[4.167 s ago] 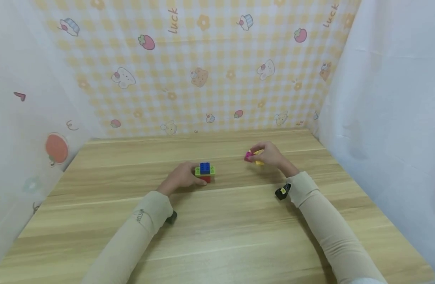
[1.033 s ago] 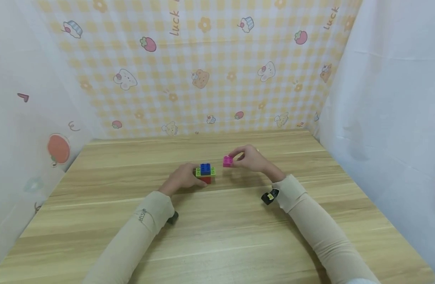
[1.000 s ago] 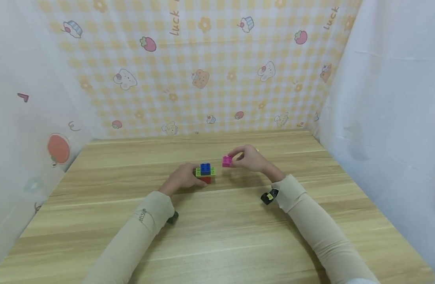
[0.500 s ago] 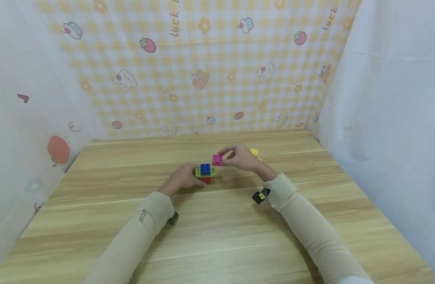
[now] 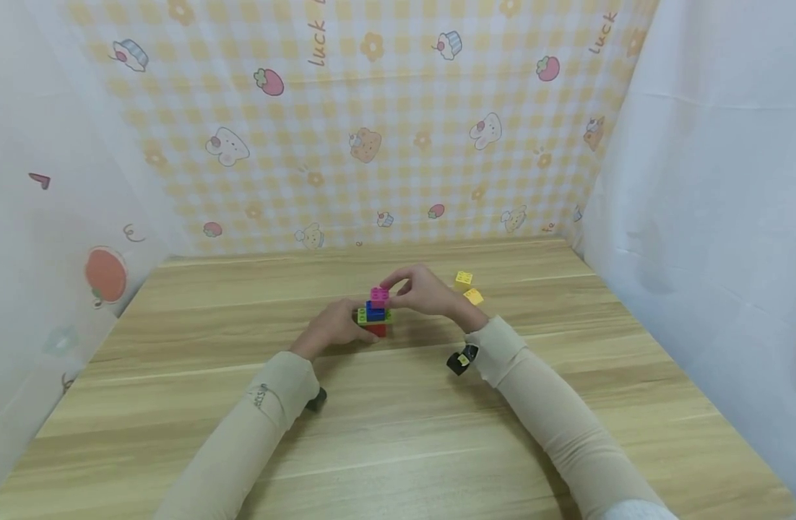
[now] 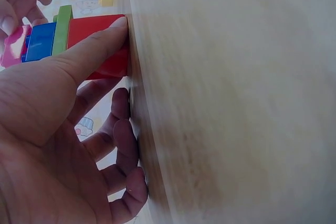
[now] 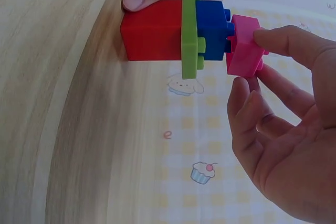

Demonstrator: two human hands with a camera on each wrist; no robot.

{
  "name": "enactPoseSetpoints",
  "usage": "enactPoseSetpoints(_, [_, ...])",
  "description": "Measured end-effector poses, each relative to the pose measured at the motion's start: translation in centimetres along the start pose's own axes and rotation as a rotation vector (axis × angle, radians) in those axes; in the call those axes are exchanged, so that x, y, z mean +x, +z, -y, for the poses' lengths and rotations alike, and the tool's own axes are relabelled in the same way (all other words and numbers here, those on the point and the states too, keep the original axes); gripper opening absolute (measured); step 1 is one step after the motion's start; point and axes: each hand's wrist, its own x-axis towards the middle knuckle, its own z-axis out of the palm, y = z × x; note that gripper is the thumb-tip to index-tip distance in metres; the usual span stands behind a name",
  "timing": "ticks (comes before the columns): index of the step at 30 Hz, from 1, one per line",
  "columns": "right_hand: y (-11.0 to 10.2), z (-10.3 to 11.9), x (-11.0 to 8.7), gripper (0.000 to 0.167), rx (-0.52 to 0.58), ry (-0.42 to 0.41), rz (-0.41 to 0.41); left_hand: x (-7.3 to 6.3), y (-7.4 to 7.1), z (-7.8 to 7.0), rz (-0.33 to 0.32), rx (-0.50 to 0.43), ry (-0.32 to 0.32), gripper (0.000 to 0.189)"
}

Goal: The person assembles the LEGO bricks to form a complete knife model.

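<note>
On the table stands a small stack: a red block [image 7: 152,31] at the bottom, a lime-green plate [image 7: 189,35] across it and a blue block [image 7: 211,30] on top. My left hand [image 5: 335,323] grips the red block low down, thumb along one side, as the left wrist view shows. Between thumb and fingers my right hand [image 5: 424,290] pinches a pink block [image 7: 245,45]. The pink block sits right at the blue block's studs, slightly tilted in the right wrist view, with some studs showing below it.
Two yellow blocks, a farther yellow block [image 5: 463,279] and a nearer yellow block [image 5: 473,296], lie on the wooden table [image 5: 398,433] right of the stack. A checked cloth [image 5: 398,144] hangs behind; a white curtain [image 5: 710,180] hangs at the right.
My right hand took the pink block from beside the yellow ones and carried it left onto the top of the blue block. The left hand stays on the stack.
</note>
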Motion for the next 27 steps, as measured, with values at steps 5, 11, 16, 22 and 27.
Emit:
enactPoseSetpoints(5, [0.3, 0.2, 0.3, 0.033, 0.01, 0.018, 0.022, 0.0, 0.0, 0.0, 0.0, -0.002, 0.012, 0.064])
enactPoseSetpoints(11, [0.6, 0.5, 0.4, 0.032, 0.0, 0.035, 0.027, -0.1, -0.1, -0.1, 0.007, -0.018, 0.011, 0.064])
enactPoseSetpoints(16, [0.8, 0.5, 0.4, 0.033, 0.012, 0.022, 0.027, -0.1, -0.2, 0.0, 0.012, -0.018, 0.011, 0.063])
enactPoseSetpoints(22, [1.2, 0.5, 0.4, 0.033, 0.047, 0.003, 0.027, 0.0, -0.2, 0.0, 0.015, 0.0, 0.01, 0.065])
enactPoseSetpoints(27, [1.5, 0.3, 0.5, 0.032, 0.071, -0.006, 0.009, 0.0, -0.2, 0.0, 0.017, -0.001, 0.002, 0.064])
